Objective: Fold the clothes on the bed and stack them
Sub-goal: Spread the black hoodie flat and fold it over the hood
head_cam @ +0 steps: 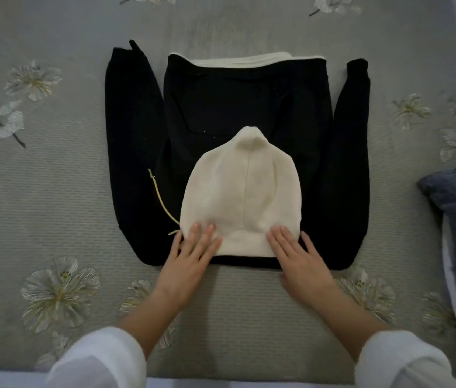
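Black hoodie (249,102) lying 12-to-6, cream hood (241,191) pressed at 7 and 5 o'clock under flat, ungripping left hand (190,256) and right hand (299,256), sleeves (131,152) at 9 and 3.

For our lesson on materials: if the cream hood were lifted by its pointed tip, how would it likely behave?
Probably floppy: the cream hood lies flat, with soft creases, on the black hoodie. Likely light; the left hand and right hand rest on it with flat fingers. It probably won't roll or tip, just drape.
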{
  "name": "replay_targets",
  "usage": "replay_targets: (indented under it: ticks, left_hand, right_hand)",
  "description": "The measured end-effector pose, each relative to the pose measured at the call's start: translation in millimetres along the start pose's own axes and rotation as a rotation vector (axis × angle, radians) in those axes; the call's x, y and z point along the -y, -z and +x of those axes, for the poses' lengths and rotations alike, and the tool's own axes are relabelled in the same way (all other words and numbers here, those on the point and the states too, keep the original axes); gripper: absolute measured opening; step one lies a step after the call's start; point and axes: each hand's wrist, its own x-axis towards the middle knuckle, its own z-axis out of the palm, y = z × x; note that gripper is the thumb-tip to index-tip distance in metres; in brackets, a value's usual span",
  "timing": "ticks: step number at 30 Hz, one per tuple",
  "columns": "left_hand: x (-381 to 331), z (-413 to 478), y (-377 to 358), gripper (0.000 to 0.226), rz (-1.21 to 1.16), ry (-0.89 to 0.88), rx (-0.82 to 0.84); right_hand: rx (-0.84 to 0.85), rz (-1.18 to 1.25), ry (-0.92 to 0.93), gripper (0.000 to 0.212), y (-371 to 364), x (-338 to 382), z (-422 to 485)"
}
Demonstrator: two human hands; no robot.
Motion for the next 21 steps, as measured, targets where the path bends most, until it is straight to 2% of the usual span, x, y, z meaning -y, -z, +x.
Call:
replay_targets:
  ticks: [1, 2, 4, 9, 11, 14, 16, 17, 19, 21]
  left_hand:
    - [3.5, 7.3, -3.6, 0.085, 0.053, 0.001, 0.047]
    - [6.9, 13.9, -4.0, 0.077, 0.111, 0.006, 0.161]
    - [9.5, 22.9, 0.3, 0.07, 0.147, -0.004, 0.293]
    - [13.0, 34.2, 38.9, 0.059, -0.051, 0.014, 0.345]
    - [15.0, 31.9, 55.4, 0.05, -0.198, 0.018, 0.454]
    - [10.8, 20.5, 64.9, 0.039, -0.5, -0.055, 0.735]
    - [5.1, 10.5, 66.8, 0.048, -0.606, -0.122, 0.931]
    - [5.3, 7.4, 66.1, 0.053, -0.667, -0.114, 1.007]
    - [13.6, 8.2, 65.3, 0.049, -0.836, -0.024, 1.052]
    - [30.2, 20.7, 67.7, 0.033, -1.04, 0.15, 0.887]
  right_hand:
    - [0.031, -0.074, -0.005, 0.076, -2.6, -4.1, 6.3]
    - [0.064, -0.126, 0.004, 0.071, -4.1, -7.3, 11.4]
    - [0.119, -0.119, 0.029, 0.065, -4.1, -10.9, 17.9]
    - [0.157, 0.275, -0.085, 0.052, 17.6, -15.9, 15.3]
    - [0.306, 0.308, -0.063, 0.042, 33.6, -19.6, 6.1]
    - [0.6, 0.468, -0.011, 0.023, 52.3, -22.3, -5.9]
    - [0.796, 0.532, 0.01, 0.023, 63.1, -22.9, -13.9]
    - [0.857, 0.549, 0.001, 0.031, 68.0, -24.2, -16.2]
    - [0.824, 0.625, -0.047, 0.043, 78.1, -31.3, -13.1]
    - [0.615, 0.813, -0.142, 0.034, 89.0, -45.4, 3.7]
